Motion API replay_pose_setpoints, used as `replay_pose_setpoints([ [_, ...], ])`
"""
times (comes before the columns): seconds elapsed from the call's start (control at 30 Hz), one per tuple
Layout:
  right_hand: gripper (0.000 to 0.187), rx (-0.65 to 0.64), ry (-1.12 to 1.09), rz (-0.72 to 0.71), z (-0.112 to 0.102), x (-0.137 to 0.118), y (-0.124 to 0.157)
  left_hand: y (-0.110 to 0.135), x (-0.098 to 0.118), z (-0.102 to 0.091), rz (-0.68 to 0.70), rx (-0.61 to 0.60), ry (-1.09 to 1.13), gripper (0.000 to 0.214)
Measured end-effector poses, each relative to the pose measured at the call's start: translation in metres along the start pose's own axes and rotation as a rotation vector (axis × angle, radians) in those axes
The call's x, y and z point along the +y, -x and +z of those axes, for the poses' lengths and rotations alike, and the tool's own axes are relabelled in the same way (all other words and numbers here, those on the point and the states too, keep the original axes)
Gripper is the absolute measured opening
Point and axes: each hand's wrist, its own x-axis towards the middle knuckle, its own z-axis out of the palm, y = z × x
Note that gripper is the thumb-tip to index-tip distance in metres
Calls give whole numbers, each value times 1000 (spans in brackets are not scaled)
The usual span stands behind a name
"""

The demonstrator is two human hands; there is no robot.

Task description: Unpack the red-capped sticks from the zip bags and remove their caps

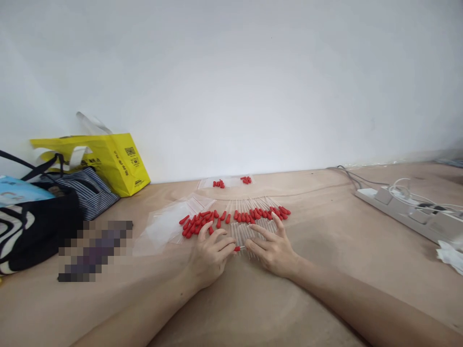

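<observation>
Between the fingertips of my left hand [212, 253] is a red rubber bulb [237, 248]. My right hand [272, 249] pinches a thin clear glass tube [242, 247], whose end meets the bulb; how deep it sits I cannot tell. Just beyond both hands, bare glass tubes [238, 232] lie side by side, partly covered by my right fingers. Behind them runs a row of droppers with red bulbs [258, 214], their tubes pointing to the wall. Loose red bulbs [195, 224] form a pile beyond my left hand.
Clear plastic bags [155, 232] lie left of the bulbs. Near the wall rests another clear bag with red-bulbed droppers [219, 183]. A yellow bag [123, 164], a striped pouch [90, 190] and a black bag [43, 236] stand left. On the right are a power strip [401, 217], cables and tissue [450, 255].
</observation>
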Motion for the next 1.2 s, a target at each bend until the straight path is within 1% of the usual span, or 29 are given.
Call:
replay_pose_setpoints([
  [0.2, 17, -5, 12, -9, 3, 0, 2, 2, 1, 0, 33, 7, 25, 23],
  [0.27, 18, -7, 4, -7, 3, 0, 3, 3, -1, 0, 28, -6, 41, 23],
  [0.33, 20, -9, 0, 32, 2, 2, 4, 5, -6, -3, 1, -8, 46, 24],
  [0.43, 17, -10, 18, 187, -1, 5, 2, 8, -17, -8, -137, 18, 32, 21],
  [0.53, 14, -52, 69, 349, -2, 7, -3, 11, -25, -10, -270, 39, 48, 17],
  [0.63, 19, -155, 79, 471, -2, 10, -7, 11, -29, -5, -340, 40, 134, 19],
  [0.73, 26, -296, 12, 574, 0, 15, -7, 9, -33, -2, -429, 48, 214, 21],
  [0.83, 32, -382, -74, 614, 2, 18, -4, 8, -41, -4, -540, 52, 238, 22],
  [0.97, 32, -396, -177, 596, 6, 17, -2, 6, -54, -10, -686, 81, 220, 17],
  [1.0, 31, -396, -193, 596, 7, 16, -2, 5, -58, -12, -713, 74, 211, 15],
  [1.07, 29, -396, -220, 599, 9, 15, -1, 2, -66, -15, -755, 21, 182, 13],
  [1.2, 28, -392, -254, 586, 11, 12, -1, -10, -85, -18, -806, -190, 32, 14],
])
